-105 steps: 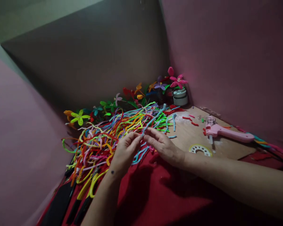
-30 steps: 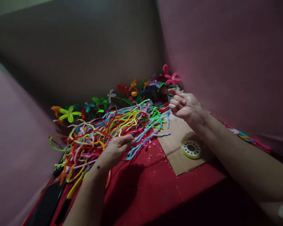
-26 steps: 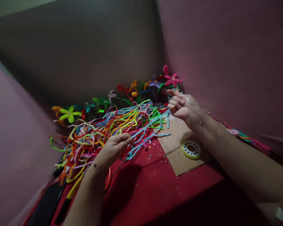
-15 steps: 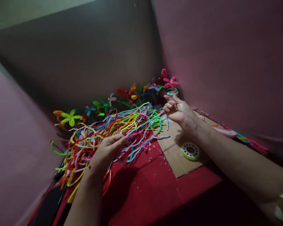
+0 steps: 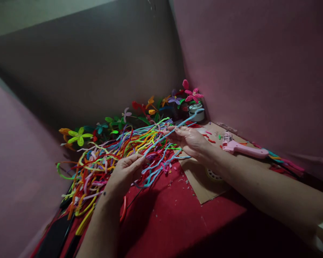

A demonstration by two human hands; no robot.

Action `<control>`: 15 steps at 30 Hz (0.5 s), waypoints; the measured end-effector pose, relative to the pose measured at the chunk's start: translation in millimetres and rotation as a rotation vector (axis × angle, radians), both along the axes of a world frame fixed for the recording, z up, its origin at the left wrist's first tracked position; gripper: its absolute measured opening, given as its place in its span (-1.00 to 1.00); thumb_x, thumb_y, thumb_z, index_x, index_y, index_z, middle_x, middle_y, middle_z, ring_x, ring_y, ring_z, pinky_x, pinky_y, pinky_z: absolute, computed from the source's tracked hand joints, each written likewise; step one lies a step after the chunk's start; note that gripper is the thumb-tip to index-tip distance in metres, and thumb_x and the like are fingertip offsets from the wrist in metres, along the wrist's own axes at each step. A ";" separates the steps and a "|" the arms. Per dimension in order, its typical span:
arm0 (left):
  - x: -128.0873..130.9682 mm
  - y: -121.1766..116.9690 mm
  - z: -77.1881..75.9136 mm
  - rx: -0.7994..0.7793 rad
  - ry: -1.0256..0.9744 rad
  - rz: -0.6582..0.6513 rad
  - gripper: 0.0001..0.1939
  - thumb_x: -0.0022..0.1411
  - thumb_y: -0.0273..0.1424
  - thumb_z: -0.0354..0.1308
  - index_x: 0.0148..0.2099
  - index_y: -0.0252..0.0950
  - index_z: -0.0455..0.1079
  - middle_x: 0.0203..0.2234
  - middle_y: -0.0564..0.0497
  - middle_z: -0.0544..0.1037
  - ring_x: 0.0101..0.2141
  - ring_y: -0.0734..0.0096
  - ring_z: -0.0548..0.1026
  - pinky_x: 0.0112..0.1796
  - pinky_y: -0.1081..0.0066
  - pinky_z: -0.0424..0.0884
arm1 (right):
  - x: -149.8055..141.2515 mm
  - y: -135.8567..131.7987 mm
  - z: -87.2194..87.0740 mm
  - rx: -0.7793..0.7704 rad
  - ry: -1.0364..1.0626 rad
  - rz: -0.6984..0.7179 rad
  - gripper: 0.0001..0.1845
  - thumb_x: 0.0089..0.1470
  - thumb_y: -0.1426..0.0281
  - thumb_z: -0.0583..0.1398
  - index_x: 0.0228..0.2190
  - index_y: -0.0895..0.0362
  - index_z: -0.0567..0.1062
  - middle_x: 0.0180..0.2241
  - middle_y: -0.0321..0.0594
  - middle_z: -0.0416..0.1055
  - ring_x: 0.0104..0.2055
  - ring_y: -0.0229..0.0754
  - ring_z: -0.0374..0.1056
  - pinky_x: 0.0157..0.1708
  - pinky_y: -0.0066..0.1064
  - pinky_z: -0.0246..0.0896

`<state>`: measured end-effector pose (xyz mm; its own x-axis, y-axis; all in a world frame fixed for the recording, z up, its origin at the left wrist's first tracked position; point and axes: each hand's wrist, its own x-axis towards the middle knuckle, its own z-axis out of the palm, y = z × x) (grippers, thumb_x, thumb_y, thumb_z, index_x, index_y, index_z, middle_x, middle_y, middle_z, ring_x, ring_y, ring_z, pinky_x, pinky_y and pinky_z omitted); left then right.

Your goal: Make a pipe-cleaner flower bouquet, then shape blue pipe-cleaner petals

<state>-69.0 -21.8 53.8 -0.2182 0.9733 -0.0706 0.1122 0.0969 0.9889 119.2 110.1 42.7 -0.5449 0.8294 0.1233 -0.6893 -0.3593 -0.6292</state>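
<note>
A light-blue pipe cleaner (image 5: 190,118) slants up to the right between my two hands, over the pile. My left hand (image 5: 126,171) pinches its lower part between thumb and fingers. Farther along, my right hand (image 5: 190,141) has thumb and fingers closed on the same stem, and the tip sticks out beyond it toward a white jar (image 5: 196,113). Under and behind both hands spreads a tangled heap of pipe cleaners (image 5: 97,163) in many colours. Red-handled scissors (image 5: 123,210) lie partly hidden by my left wrist.
Pipe-cleaner flowers (image 5: 80,136) line the back wall. On the right, a cardboard sheet (image 5: 197,184) holds a pink glue gun (image 5: 247,149) and a tape roll (image 5: 212,175), half covered by my right forearm. Scraps dot the red cloth (image 5: 172,218). A black flat object (image 5: 54,234) lies front left.
My right hand has come down and left, its fingers now closed on the light-blue pipe cleaner. The glue gun and jar are more exposed; the tape roll is more covered. My left hand stays nearly still.
</note>
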 end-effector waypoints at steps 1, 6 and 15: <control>1.6 1.3 0.3 0.056 -0.078 0.038 -0.83 0.07 -0.33 0.18 -0.34 -0.36 0.37 -0.73 0.23 0.06 -0.71 0.73 0.01 -0.67 0.65 -0.03 | -1.1 -1.9 -0.9 0.017 -0.004 -0.010 -0.81 0.07 0.59 0.04 -0.44 0.24 0.44 -0.47 -0.18 0.46 -0.40 -0.28 0.39 -0.31 -0.41 0.32; 25.3 10.1 -1.6 0.404 -0.516 0.186 -0.70 -0.12 -0.53 0.29 -0.25 -0.35 0.39 -0.55 0.09 0.37 -0.54 0.66 0.35 -0.45 0.62 0.33 | -9.3 -15.0 -0.3 -0.052 0.053 -0.047 -0.82 0.02 0.62 0.09 -0.51 0.25 0.45 -0.49 -0.22 0.43 -0.44 -0.32 0.38 -0.34 -0.44 0.34; 51.5 19.4 -24.8 0.322 -0.460 0.092 -0.78 -0.03 -0.44 0.27 -0.27 -0.39 0.45 -0.52 0.01 0.48 -0.51 0.55 0.45 -0.43 0.55 0.37 | -15.3 -27.6 -12.7 0.001 -0.153 0.024 -0.93 -0.10 0.60 0.16 -0.50 0.25 0.45 -0.56 -0.26 0.40 -0.57 -0.37 0.29 -0.56 -0.52 0.20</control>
